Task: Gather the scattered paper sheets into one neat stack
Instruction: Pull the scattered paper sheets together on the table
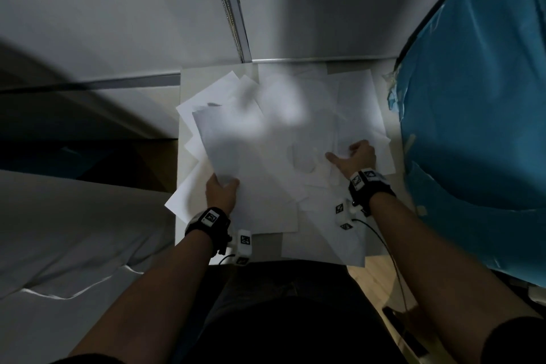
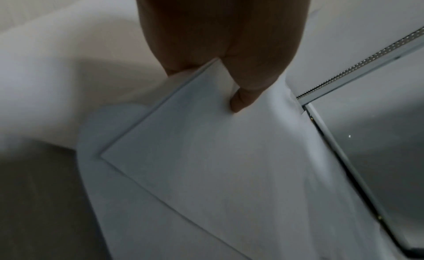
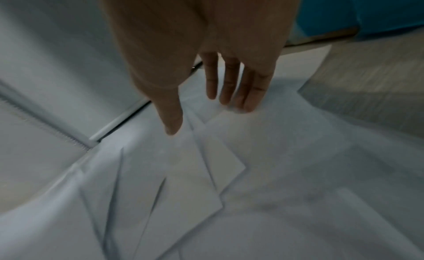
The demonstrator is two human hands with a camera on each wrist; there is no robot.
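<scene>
Loose paper sheets [image 1: 283,133] spread in overlap across a small white table [image 1: 189,80], corners fanned at differing angles, no squared pile yet. Left hand [image 1: 221,193] at the near-left edge, thumb [image 2: 243,98] curled on top and fingers beneath, pinching a few lifted sheets [image 2: 206,164]. Right hand [image 1: 356,156] flat on the loose sheets at the right, fingers [image 3: 231,86] straight and slightly spread, holding nothing. Remaining strays mostly ahead of and beyond the right fingers; right hand nearer to them. Likely next: sweeping leftward toward the pinched bundle.
</scene>
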